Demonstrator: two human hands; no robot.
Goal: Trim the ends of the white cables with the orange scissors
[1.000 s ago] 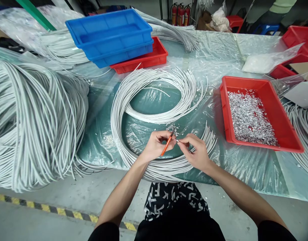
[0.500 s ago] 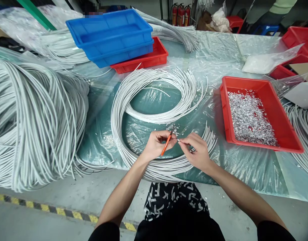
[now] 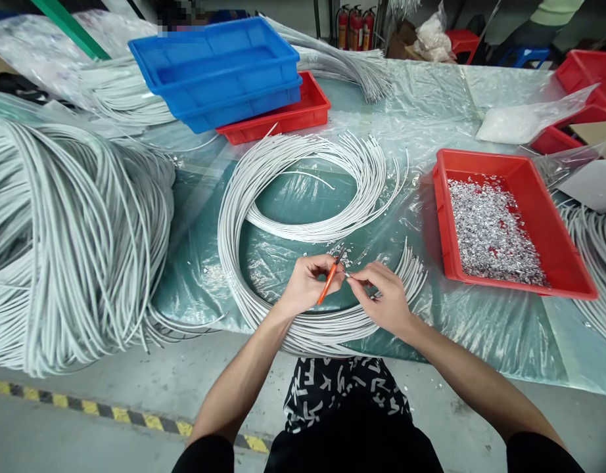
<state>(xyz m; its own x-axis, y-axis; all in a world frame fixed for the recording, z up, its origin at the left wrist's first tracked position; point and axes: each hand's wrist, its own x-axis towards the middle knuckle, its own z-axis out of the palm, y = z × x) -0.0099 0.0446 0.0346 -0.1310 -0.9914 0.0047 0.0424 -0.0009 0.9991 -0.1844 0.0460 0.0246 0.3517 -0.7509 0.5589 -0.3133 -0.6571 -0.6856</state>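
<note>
My left hand (image 3: 305, 286) is closed around a slim orange-handled tool (image 3: 327, 284) with a dark pointed tip; its exact kind is hard to make out. With thumb and finger pinched together, my right hand (image 3: 384, 299) holds the tip of a light grey cable (image 3: 348, 275), right beside the left fingertips. Most of that cable is hidden by my hands. Below both hands lies a coiled bundle of grey cables (image 3: 327, 332), its loose ends fanning out to the right. Small scraps (image 3: 349, 251) are scattered on the table just beyond my fingers.
A red tray (image 3: 566, 243) of small silvery pieces stands at right. Stacked blue trays (image 3: 224, 79) rest over another red tray (image 3: 283, 125) at the back. A large cable heap (image 3: 81, 243) fills the left side, and a plastic bag (image 3: 510, 125) lies at back right.
My right hand has shifted slightly left, bringing its pinched fingertips closer to the left fingers. The left hand keeps the orange-handled tool in nearly the same place.
</note>
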